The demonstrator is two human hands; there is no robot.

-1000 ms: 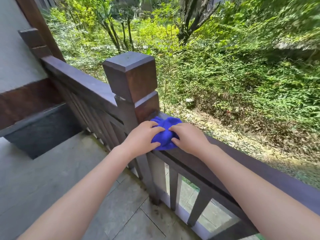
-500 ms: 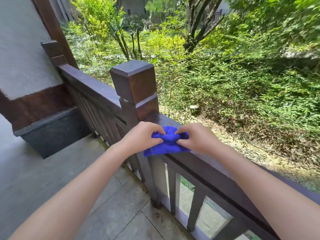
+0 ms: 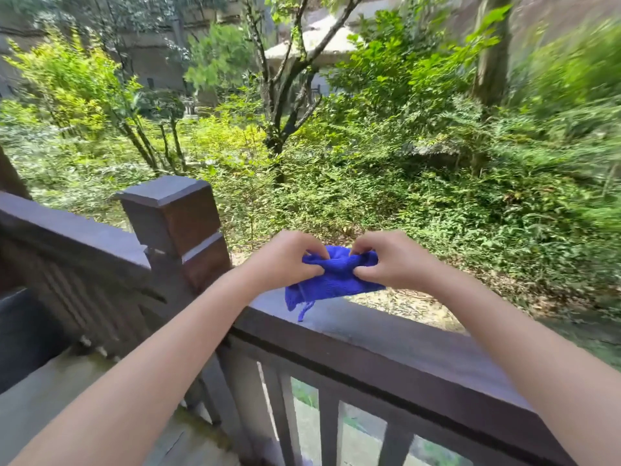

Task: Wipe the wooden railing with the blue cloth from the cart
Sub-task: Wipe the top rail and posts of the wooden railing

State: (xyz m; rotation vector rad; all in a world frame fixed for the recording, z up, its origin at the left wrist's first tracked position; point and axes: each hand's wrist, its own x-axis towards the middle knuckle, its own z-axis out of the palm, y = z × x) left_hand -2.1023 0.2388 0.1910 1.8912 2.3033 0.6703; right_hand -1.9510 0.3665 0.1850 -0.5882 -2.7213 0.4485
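Observation:
A bunched blue cloth (image 3: pixel 336 280) hangs just above the top of the dark wooden railing (image 3: pixel 403 351), its lower corner and a loose thread dangling onto the rail. My left hand (image 3: pixel 285 260) pinches the cloth's left side. My right hand (image 3: pixel 386 260) pinches its right side. Both hands sit side by side over the rail, a short way right of the square railing post (image 3: pixel 174 220).
The railing continues left past the post (image 3: pixel 60 237), with vertical balusters (image 3: pixel 329 428) below. A grey tiled floor (image 3: pixel 40 415) lies at lower left. Beyond the rail are shrubs, trees (image 3: pixel 279 105) and leaf-covered ground.
Both hands have lifted the cloth off the rail and moved it right, away from the post. The view has swung up and to the right.

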